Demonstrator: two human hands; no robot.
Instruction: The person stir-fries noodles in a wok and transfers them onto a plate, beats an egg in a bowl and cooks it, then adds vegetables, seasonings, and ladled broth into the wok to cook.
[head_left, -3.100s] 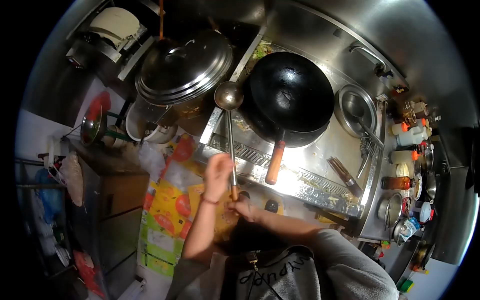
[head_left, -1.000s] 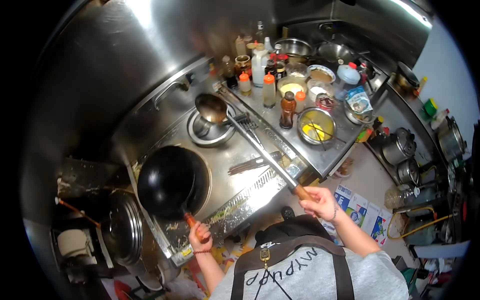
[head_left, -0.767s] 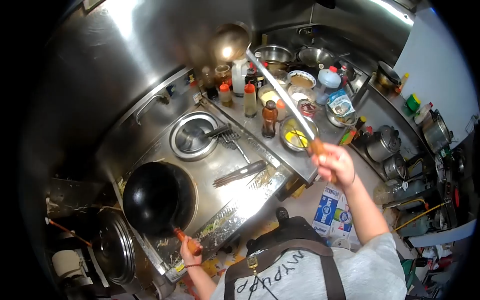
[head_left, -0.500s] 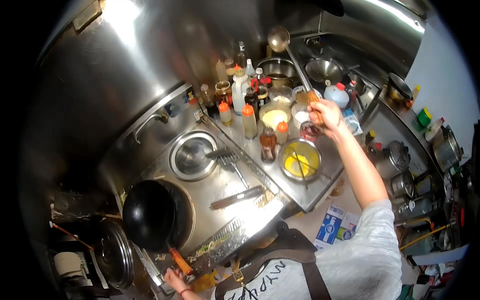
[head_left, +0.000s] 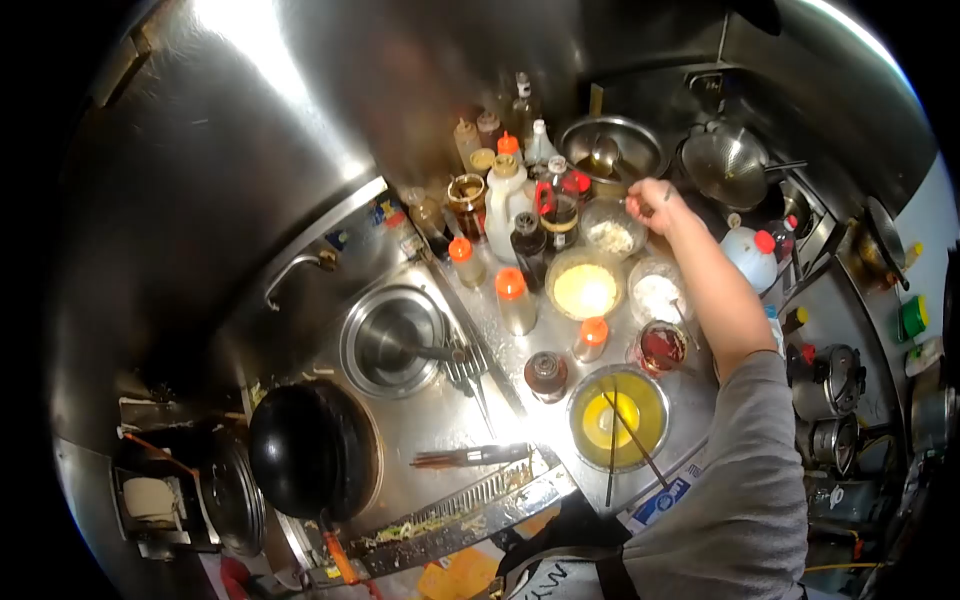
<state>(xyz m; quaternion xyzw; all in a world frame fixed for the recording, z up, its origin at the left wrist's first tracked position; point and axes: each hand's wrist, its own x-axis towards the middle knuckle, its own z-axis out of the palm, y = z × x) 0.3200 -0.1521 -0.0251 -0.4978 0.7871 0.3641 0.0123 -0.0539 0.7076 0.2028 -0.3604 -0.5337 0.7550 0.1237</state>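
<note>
My right hand (head_left: pixel 655 205) is closed around the handle of a ladle (head_left: pixel 605 152), at the back right of the counter. The ladle's bowl is down inside a wide metal pot (head_left: pixel 640 178) holding dark liquid. Below the hand are a bowl of white flakes (head_left: pixel 610 237) and a bowl of white powder (head_left: pixel 657 293). A black wok (head_left: pixel 305 450) with an orange-brown handle (head_left: pixel 340 560) sits on the stove at the left. My left hand cannot be made out near that handle.
Squeeze bottles (head_left: pixel 515 303) and sauce bottles crowd the counter. Nearer stands a metal bowl of yellow liquid (head_left: pixel 640 400) with chopsticks across it. A round metal basin (head_left: pixel 392 375), a slotted spatula (head_left: pixel 470 375) and a brush (head_left: pixel 470 457) lie beside the wok. A strainer (head_left: pixel 725 165) sits at the back right.
My right hand has lowered the ladle from upright in the air into the metal pot. My left hand, earlier by the wok handle, has dropped out of sight. The view has shifted.
</note>
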